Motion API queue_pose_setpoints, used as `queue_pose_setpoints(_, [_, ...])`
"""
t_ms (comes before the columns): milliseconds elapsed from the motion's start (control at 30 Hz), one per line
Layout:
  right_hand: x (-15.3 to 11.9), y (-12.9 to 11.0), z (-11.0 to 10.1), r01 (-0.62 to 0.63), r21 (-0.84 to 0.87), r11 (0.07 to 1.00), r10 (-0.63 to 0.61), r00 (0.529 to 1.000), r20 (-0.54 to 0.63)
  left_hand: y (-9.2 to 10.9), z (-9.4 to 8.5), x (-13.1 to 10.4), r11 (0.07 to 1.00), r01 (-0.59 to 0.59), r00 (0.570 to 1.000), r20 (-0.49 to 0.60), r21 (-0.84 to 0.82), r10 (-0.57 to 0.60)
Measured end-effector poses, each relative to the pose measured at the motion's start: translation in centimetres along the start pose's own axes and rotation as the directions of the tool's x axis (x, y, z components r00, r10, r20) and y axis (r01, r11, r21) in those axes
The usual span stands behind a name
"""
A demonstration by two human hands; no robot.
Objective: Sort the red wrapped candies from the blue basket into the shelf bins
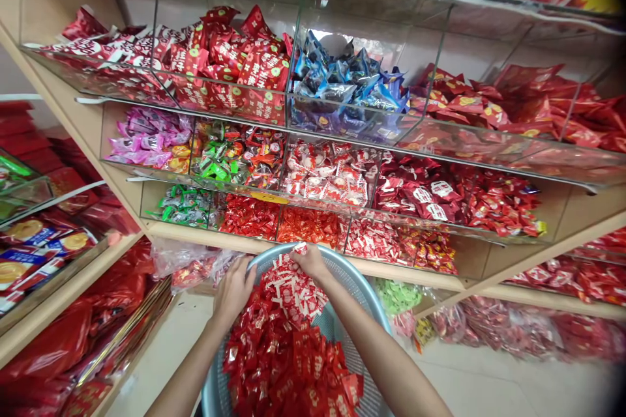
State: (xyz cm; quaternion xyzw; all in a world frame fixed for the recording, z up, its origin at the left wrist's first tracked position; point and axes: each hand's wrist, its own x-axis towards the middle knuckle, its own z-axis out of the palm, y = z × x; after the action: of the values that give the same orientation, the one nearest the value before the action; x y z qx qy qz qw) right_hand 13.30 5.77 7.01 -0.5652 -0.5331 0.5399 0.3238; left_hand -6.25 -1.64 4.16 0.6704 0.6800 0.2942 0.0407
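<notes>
In the head view, gripped the rim of the light-blue perforated basket with the left hand; pinched a small red-and-white wrapped candy narrowly in the right hand, above red-and-white candies lying inside the basket beside glossy red packets, near the candy shelves.
</notes>
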Motion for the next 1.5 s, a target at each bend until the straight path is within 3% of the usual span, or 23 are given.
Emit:
queue_pose_setpoints(67, [-0.1,0.0,-0.4,0.129,-0.112,0.985,-0.142,0.982,-0.122,0.0,0.0,0.0,1.000,-0.001,1.000,0.001,0.003,0.001])
queue_pose_setpoints(133, [-0.4,0.1,-1.3,0.262,-0.182,0.948,-0.299,0.927,-0.228,0.0,-0.1,-0.1,1.000,-0.003,1.000,0.002,0.006,0.003])
queue_pose_setpoints(200, [-0.7,0.4,-2.2,0.305,-0.151,0.940,-0.336,0.904,-0.264,0.0,-0.1,-0.1,1.000,-0.008,1.000,0.001,0.009,0.008])
queue_pose_setpoints(433, [-3.5,2.3,-4.1,0.147,0.287,0.947,-0.095,0.978,-0.187,0.2,-0.2,-0.1,1.000,0.001,1.000,0.018,-0.005,-0.001])
queue_pose_setpoints(667, [-5.6,3.2,-4.8,0.010,0.348,0.938,0.027,0.994,-0.102,0.3,-0.2,-0.1,0.999,0.011,1.000,0.029,0.033,-0.012])
queue_pose_setpoints(800, [-5.2,3.6,-5.8,-0.018,0.232,0.973,0.043,0.994,-0.104,0.2,-0.1,-0.2,1.000,0.005,1.000,0.030,0.021,-0.005])
queue_pose_setpoints(1000, [-3.7,4.1,-7.1,0.200,-0.019,0.980,-0.201,0.971,-0.126,0.0,0.0,-0.2,0.999,0.006,1.000,0.019,0.036,-0.006])
queue_pose_setpoints(1133, [-2.6,3.9,-7.2,0.273,-0.177,0.946,-0.298,0.945,-0.134,0.0,0.1,-0.2,0.999,-0.013,1.000,-0.001,0.039,0.013])
queue_pose_setpoints(1267, [-2.1,3.2,-6.7,0.342,-0.434,0.833,-0.425,0.899,-0.107,0.2,-0.1,-0.2,0.998,-0.005,1.000,0.012,0.056,0.004])
queue_pose_setpoints(1400, [-2.3,2.5,-6.0,0.400,-0.682,0.613,-0.504,0.862,0.053,0.2,-0.2,-0.2,0.999,-0.010,1.000,-0.001,0.049,0.010])
queue_pose_setpoints(1500, [-2.4,2.4,-5.7,0.433,-0.739,0.516,-0.510,0.849,0.140,0.2,-0.1,-0.2,0.999,-0.010,1.000,0.003,0.048,0.010])
